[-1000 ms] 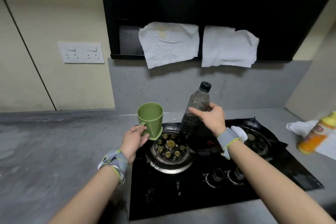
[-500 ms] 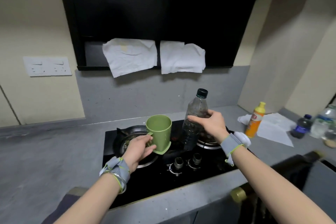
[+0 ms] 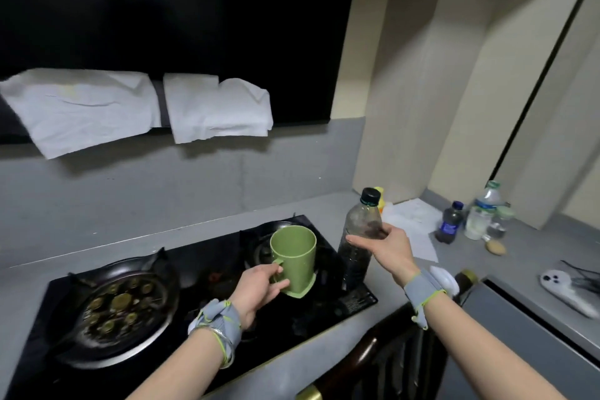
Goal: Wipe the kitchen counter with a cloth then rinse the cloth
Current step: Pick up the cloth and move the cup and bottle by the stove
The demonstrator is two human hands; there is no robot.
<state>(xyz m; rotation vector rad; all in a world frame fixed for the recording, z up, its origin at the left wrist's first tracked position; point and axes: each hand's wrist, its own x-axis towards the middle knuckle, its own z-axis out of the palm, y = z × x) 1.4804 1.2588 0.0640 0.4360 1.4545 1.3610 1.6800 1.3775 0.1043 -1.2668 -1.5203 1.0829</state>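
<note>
My left hand [image 3: 258, 286] grips the handle of a green plastic mug [image 3: 293, 256], held upright over the right side of the black gas hob [image 3: 350, 302]. My right hand [image 3: 386, 247] holds a clear plastic bottle with a black cap [image 3: 358, 237] around its middle, just right of the mug. Two white cloths [image 3: 81, 107] [image 3: 217, 107] hang from the lower edge of the black range hood above. The grey counter [image 3: 516, 256] runs along the wall and turns the corner to the right.
On the right counter lie white paper [image 3: 412, 221], a yellow bottle top [image 3: 380, 196] behind my bottle, a small dark bottle [image 3: 449, 222], a clear water bottle [image 3: 483, 209], a small potato-like lump [image 3: 495, 248] and a white controller [image 3: 568, 292]. The left burner [image 3: 120, 305] is greasy.
My view has swung right along the counter. Both hands carried the mug and bottle from over the left burner to the hob's right edge.
</note>
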